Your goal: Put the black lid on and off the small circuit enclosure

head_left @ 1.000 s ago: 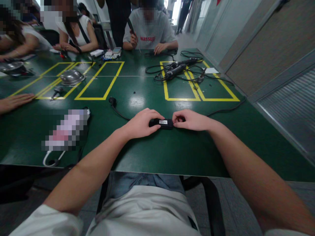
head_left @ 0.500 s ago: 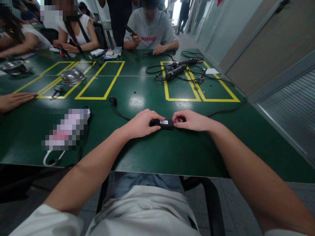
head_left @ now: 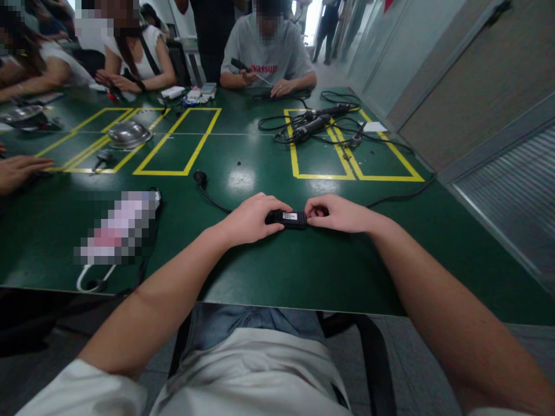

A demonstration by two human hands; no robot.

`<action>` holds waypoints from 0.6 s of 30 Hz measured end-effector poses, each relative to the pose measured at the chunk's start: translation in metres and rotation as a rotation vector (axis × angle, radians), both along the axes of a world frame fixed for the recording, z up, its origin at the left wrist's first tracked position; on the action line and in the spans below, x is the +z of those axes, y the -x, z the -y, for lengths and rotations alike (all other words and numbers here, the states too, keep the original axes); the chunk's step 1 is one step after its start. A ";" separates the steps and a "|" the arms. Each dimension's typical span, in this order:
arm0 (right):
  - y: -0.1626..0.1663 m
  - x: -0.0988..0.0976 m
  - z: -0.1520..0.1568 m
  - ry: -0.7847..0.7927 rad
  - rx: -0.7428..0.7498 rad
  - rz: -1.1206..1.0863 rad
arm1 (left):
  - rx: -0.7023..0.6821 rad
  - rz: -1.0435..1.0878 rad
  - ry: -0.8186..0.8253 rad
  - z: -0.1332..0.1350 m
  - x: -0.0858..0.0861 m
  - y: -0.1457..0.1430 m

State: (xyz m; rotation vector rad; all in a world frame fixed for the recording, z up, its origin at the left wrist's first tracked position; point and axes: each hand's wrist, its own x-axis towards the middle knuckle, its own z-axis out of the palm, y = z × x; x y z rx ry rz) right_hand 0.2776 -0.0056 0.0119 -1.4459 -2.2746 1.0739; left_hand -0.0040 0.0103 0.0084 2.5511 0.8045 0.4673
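A black oblong block like a power adapter (head_left: 295, 219), with a white label and a ribbed right end, lies on the green table in front of me. My left hand (head_left: 254, 218) is closed round its left part, thumb and fingers at its edges. At its ribbed end, my right hand (head_left: 332, 212) has its fingertips pinched together; whatever is between them is hidden. From behind my left hand a black cord leads to a plug (head_left: 200, 178). Another black cord (head_left: 396, 198) runs off to the right from behind my right wrist.
Yellow tape outlines (head_left: 160, 173) mark the table (head_left: 277, 271). Black corded tools (head_left: 310, 128) lie tangled at back right. A metal bowl (head_left: 129, 134) and a blurred-out flat item (head_left: 119, 228) are at left. Another person's hand (head_left: 21, 172) rests at the left edge; people sit opposite.
My hands and the black adapter hold nearly the same place. The other person's hand at left has drawn back leftward. Opposite, a person's hand-held tool has shifted slightly right and down.
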 end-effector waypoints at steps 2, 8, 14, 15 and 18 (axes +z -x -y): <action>0.000 0.000 0.000 -0.003 0.000 0.000 | -0.002 -0.006 -0.009 0.000 0.001 0.000; 0.003 0.003 0.002 0.009 -0.011 0.000 | -0.002 -0.008 -0.009 0.000 0.000 0.000; 0.002 0.001 0.001 0.017 -0.007 0.000 | 0.021 -0.007 -0.010 0.000 -0.003 0.000; 0.001 0.001 0.001 0.018 -0.007 0.000 | 0.021 -0.006 -0.012 0.000 -0.002 0.000; 0.001 0.001 0.001 0.019 -0.011 0.006 | 0.019 -0.014 -0.001 0.000 -0.002 0.000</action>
